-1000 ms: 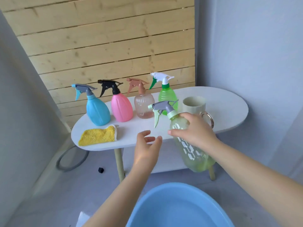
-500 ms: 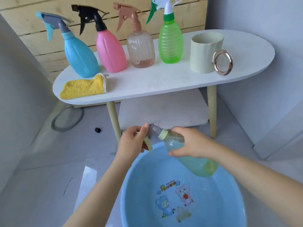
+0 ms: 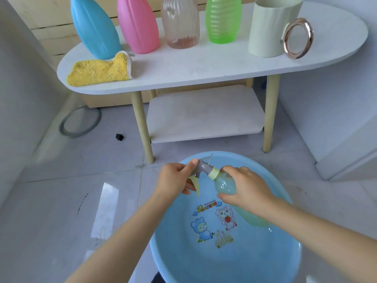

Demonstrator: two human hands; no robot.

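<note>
Corner of a home, likely a washing or utility spot, pale floor tiles, wooden plank wall, small white oval table, coloured spray bottles in a row, yellow cleaning cloth, cream mug, blue plastic basin with cartoon sticker on the floor.

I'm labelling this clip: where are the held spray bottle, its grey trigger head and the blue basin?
spray bottle (image 3: 225,186), head view, clear shoulder below the collar.
grey trigger head (image 3: 204,167), head view, its middle.
blue basin (image 3: 173,231), head view, bare left inner wall.
</note>
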